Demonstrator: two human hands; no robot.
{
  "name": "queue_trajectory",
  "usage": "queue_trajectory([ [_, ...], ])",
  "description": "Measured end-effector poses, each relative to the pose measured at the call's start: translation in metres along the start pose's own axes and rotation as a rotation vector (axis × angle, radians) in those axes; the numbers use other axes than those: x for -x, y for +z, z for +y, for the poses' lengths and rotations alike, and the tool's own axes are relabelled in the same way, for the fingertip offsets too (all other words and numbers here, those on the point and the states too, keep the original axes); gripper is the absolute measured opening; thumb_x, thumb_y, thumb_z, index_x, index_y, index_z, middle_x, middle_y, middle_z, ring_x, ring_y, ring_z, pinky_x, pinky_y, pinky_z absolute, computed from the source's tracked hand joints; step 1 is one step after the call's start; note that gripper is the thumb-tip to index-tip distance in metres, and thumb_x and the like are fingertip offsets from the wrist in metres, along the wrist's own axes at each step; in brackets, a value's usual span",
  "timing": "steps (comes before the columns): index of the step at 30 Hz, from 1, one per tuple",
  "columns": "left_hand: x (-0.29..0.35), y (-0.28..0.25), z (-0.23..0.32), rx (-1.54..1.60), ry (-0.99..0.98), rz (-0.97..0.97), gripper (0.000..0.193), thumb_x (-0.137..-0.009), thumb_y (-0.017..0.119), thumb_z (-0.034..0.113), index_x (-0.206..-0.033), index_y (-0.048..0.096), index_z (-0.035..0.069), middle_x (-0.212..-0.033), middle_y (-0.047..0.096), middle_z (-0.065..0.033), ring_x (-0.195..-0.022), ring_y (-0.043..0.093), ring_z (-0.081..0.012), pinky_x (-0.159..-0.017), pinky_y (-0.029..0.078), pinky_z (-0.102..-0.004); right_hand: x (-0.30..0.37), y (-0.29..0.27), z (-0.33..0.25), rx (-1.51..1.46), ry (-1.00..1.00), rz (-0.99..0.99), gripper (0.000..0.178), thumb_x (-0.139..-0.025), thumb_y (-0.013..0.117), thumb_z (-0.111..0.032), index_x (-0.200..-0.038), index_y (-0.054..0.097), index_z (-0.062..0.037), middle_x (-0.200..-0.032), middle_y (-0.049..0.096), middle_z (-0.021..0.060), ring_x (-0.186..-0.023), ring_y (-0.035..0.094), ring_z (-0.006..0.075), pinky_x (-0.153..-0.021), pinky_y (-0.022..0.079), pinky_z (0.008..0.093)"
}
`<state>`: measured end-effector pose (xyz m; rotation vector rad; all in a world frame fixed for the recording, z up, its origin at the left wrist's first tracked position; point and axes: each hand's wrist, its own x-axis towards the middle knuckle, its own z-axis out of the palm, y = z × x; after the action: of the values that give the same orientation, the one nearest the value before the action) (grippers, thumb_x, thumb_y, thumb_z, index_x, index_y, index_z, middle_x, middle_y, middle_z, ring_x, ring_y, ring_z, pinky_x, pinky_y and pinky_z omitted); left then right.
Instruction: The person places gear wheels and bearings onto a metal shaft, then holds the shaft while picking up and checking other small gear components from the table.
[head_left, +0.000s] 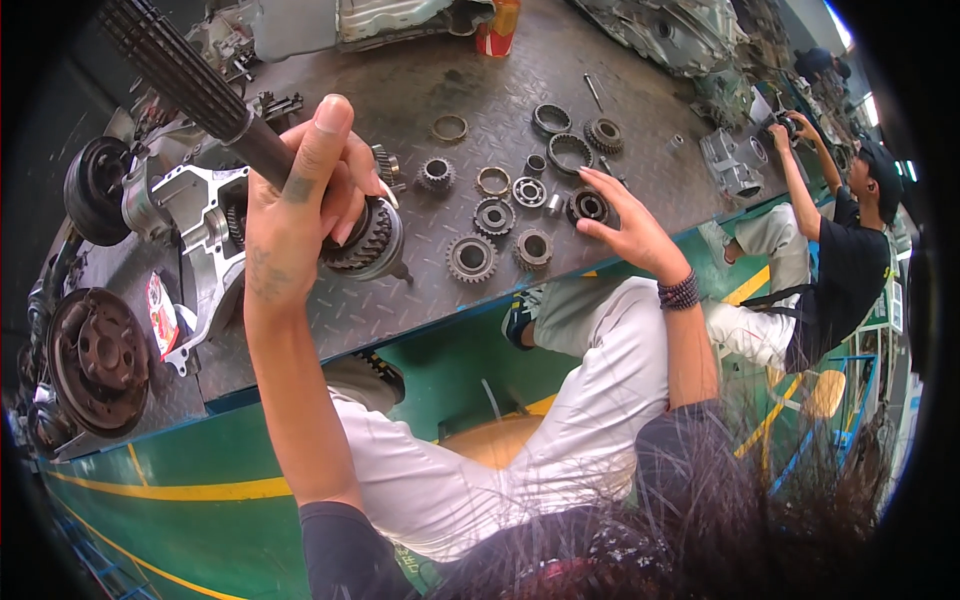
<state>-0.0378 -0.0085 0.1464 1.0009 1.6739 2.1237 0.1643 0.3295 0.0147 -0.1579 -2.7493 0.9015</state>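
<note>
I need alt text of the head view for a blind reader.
A left hand grips a splined metal shaft; the open right hand is at a dark round part among loose gears on a metal workbench. Another person is farther right.

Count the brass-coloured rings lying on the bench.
2. One ring lies apart, beyond a small toothed gear; the second ring sits beside the ball bearing. The left hand may hide more.
</note>
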Motion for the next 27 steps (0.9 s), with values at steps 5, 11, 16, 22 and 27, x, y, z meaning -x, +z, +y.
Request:
queue_trajectory([
  [5,-0.002,0.0,-0.001,-0.014,0.001,0.018,0.059,-0.107,0.062,0.049,-0.067,0.064,0.005,-0.049,0.039,0.003,-0.042,0.035,-0.006,-0.058,0.047,-0.0255,-0.003,-0.001,0.0,-0.018,0.109,-0.122,0.058,-0.097,0.072,-0.009,-0.152,0.053,-0.0032,-0.163,0.049,0.0138,-0.151,0.046,0.0301,-0.124,0.036,0.0377],
  [11,-0.001,0.0,0.0,-0.016,0.006,0.018,0.059,-0.107,0.062,0.049,-0.067,0.065,0.006,-0.049,0.038,0.0032,-0.042,0.036,-0.006,-0.06,0.05,-0.0263,-0.003,-0.003,0.01,-0.032,-0.008,-0.148,0.06,-0.094,0.072,-0.005,-0.152,0.055,-0.0044,-0.161,0.052,0.014,-0.151,0.045,0.031,-0.125,0.035,0.0407],
  [16,-0.001,-0.003,-0.001,-0.015,0.016,0.006,0.059,-0.107,0.062,0.049,-0.067,0.065,0.005,-0.049,0.04,0.0029,-0.043,0.036,-0.0058,-0.058,0.048,-0.0261,-0.003,-0.004,-0.006,-0.034,0.0,-0.111,0.06,-0.09,0.074,-0.004,-0.148,0.058,-0.0051,-0.155,0.056,0.015,-0.147,0.048,0.0318,-0.124,0.036,0.0413],
  [22,-0.002,0.0,0.0,-0.005,-0.001,-0.003,0.059,-0.106,0.064,0.048,-0.068,0.066,0.003,-0.053,0.049,0.0003,-0.043,0.036,-0.0044,-0.046,0.031,-0.0228,-0.01,-0.014,-0.006,-0.04,0.015,-0.146,0.063,-0.084,0.078,0.0,-0.144,0.061,-0.0061,-0.153,0.057,0.0138,-0.141,0.054,0.0316,-0.12,0.041,0.041],
  [27,-0.003,-0.002,-0.001,-0.011,-0.014,-0.017,0.059,-0.106,0.064,0.047,-0.067,0.066,0.002,-0.054,0.052,-0.0003,-0.044,0.038,-0.0043,-0.045,0.029,-0.0226,-0.014,-0.017,-0.014,-0.106,0.053,-0.151,0.059,-0.085,0.078,0.0,-0.142,0.062,-0.0062,-0.146,0.061,0.0093,-0.136,0.057,0.0257,-0.116,0.045,0.0387],
])
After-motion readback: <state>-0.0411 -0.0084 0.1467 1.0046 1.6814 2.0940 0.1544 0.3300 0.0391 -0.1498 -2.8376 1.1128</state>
